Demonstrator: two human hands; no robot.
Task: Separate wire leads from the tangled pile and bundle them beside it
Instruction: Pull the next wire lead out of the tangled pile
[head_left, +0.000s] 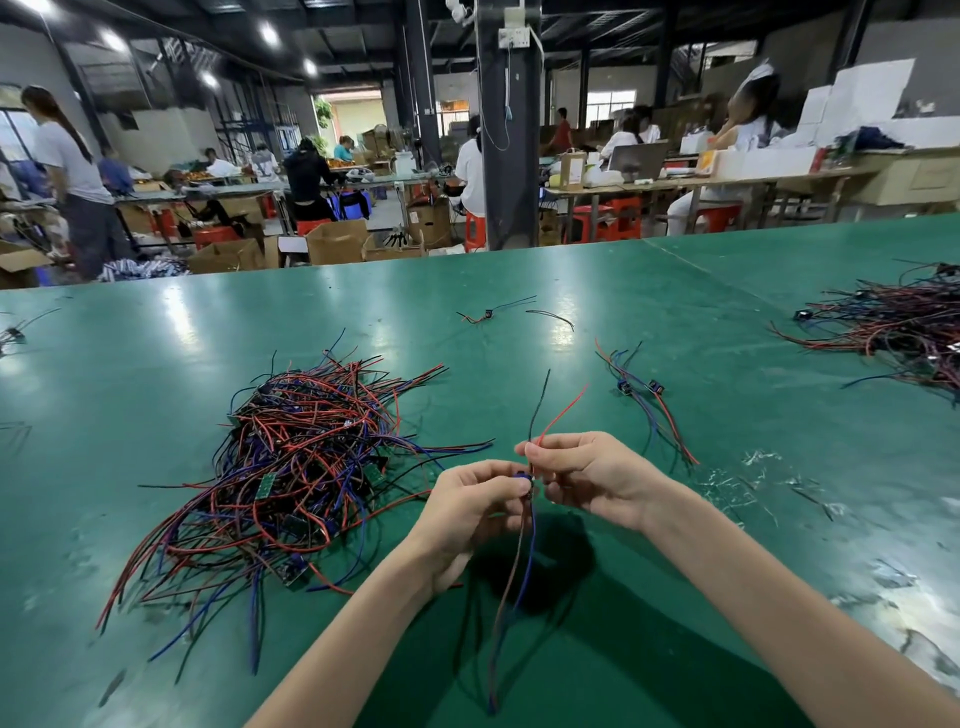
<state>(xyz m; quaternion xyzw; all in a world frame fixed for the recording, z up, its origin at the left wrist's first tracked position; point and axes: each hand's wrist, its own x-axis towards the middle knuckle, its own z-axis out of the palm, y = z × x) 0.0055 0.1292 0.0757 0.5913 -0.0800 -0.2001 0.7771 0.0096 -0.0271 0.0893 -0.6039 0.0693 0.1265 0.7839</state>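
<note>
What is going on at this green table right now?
A person holds one wire lead up between both hands. The left hand pinches it near its small connector, and the right hand pinches the black and red ends just above. Its other strands hang toward the green table. The tangled pile lies to the left, and a few separated leads lie to the right, not yet bundled.

The green table (675, 291) bears a tangled wire pile (301, 467), a small bundle (644, 400) beside it, and another heap (898, 327) far right.
</note>
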